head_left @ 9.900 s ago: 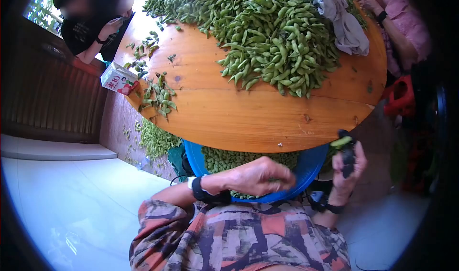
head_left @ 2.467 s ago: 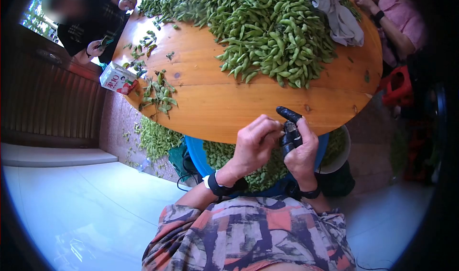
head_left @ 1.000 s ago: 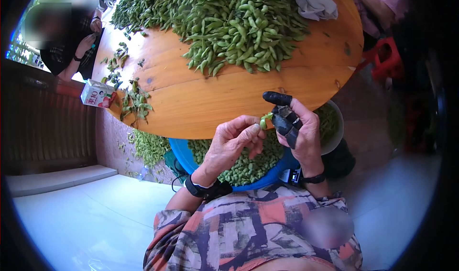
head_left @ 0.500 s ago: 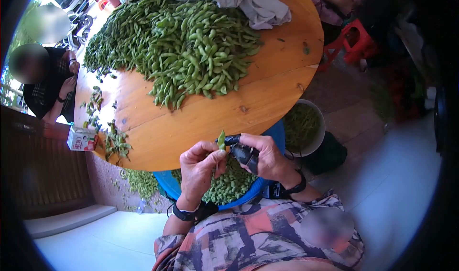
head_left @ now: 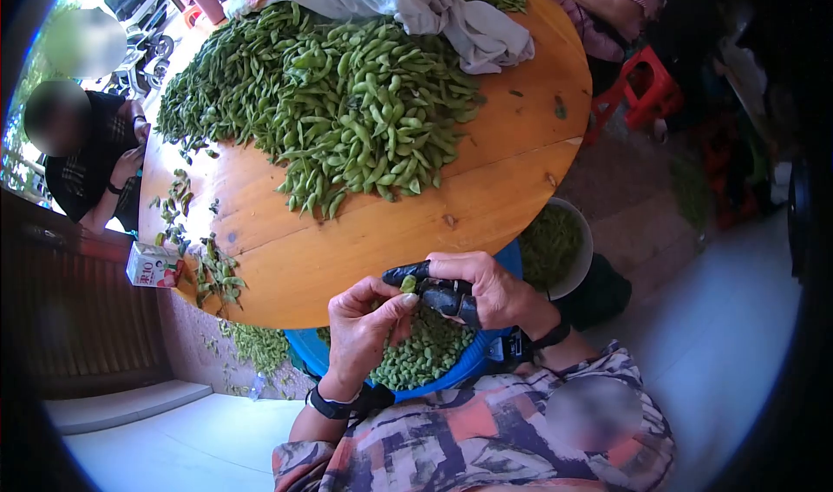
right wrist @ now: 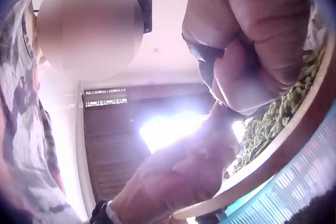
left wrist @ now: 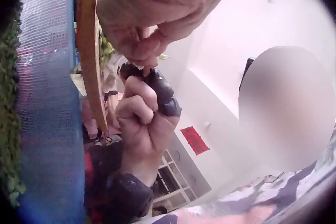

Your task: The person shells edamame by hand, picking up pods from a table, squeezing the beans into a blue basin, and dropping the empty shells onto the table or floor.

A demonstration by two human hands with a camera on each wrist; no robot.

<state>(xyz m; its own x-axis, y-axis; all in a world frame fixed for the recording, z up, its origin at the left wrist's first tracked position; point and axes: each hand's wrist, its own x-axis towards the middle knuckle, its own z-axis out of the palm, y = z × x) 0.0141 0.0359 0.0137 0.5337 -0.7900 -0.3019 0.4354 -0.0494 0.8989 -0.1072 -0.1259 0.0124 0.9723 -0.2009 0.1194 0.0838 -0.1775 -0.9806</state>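
Note:
In the head view, my left hand (head_left: 364,327) pinches a green soybean pod (head_left: 409,284) between thumb and forefinger. From the other side my right hand (head_left: 482,288) closes on the same pod, with black coverings (head_left: 447,301) on its thumb and fingers. Only a short piece of the pod shows; the rest is hidden by fingers. Both hands are held over a blue basin (head_left: 304,350) of shelled green beans (head_left: 425,349), just off the table edge. In the left wrist view, the covered fingertips (left wrist: 160,90) of the right hand meet those of the left.
A large heap of soybean pods (head_left: 364,119) covers the back of the round wooden table (head_left: 347,266), under a grey cloth (head_left: 486,36). A juice carton (head_left: 154,265) stands at the left edge. A bucket of empty hulls (head_left: 555,245) and red stools (head_left: 651,88) are to the right.
My hands, apart at first with the right one off to the right, have come together over the basin. The pod now shows less between the fingers. The head view has swung right.

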